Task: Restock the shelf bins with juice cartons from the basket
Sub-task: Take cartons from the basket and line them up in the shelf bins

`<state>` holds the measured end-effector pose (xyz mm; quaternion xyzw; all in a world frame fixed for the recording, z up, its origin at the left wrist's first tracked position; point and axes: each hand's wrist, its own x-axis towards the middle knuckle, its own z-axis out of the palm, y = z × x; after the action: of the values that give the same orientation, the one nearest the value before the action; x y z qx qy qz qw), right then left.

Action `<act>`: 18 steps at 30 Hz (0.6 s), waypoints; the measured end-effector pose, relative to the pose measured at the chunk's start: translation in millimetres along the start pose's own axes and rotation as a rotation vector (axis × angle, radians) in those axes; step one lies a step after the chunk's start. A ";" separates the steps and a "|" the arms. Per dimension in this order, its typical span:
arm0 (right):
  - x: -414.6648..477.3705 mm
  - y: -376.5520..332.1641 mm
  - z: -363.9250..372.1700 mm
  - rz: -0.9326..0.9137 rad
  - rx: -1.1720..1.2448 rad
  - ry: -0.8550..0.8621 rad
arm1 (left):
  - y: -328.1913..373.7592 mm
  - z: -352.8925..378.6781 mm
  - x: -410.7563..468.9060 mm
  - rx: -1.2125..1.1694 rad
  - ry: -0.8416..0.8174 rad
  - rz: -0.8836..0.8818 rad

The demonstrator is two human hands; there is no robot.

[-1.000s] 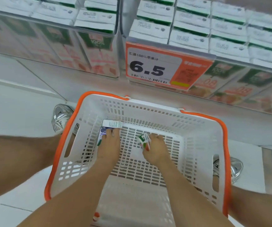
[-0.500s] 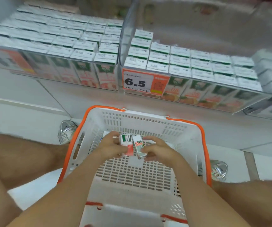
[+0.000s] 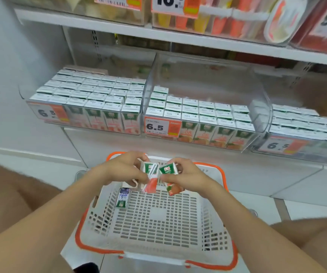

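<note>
My left hand (image 3: pixel 124 171) grips a green, white and red juice carton (image 3: pixel 150 179) with a straw on its side, held above the white basket with orange rim (image 3: pixel 214 211). My right hand (image 3: pixel 186 177) grips a second green and orange carton (image 3: pixel 171 182) right beside the first. One purple carton (image 3: pixel 123 198) lies in the basket at its far left. Ahead, the middle clear shelf bin (image 3: pixel 257 91) holds rows of cartons only in its front part. The left bin (image 3: pixel 23 95) is packed full.
A third bin (image 3: pixel 304 146) with cartons stands at the right. Orange 6.5 price tags (image 3: pixel 161 127) hang on the bin fronts. A higher shelf (image 3: pixel 178 37) carries other clear bins. My knees (image 3: pixel 9 192) flank the basket on the white floor.
Both hands have lifted from the basket floor, each with a carton, and now hold them side by side above the basket. The view has tilted up, showing more of the shelf.
</note>
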<state>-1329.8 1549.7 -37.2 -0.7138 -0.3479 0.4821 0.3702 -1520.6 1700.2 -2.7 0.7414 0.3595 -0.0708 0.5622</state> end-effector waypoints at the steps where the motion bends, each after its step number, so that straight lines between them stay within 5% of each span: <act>1: -6.4 -10.7 -3.3 -0.078 -0.053 0.050 | 9.4 -5.1 -5.6 0.042 0.024 0.042; 11: -50.2 -125.3 -43.0 -0.654 -0.092 0.565 | 86.0 -37.1 -49.7 0.230 0.608 0.578; 14: -34.0 -145.4 -66.1 -0.753 -0.285 0.754 | 105.7 -45.3 -47.7 0.201 0.706 0.606; 18: 0.4 -160.0 -100.0 -0.787 -0.693 0.752 | 119.7 -46.5 -35.0 0.214 0.819 0.577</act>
<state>-1257.5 1608.2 127.0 -0.7312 -0.5657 -0.1133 0.3640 -1486.8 1712.4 125.5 0.8308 0.3217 0.3470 0.2929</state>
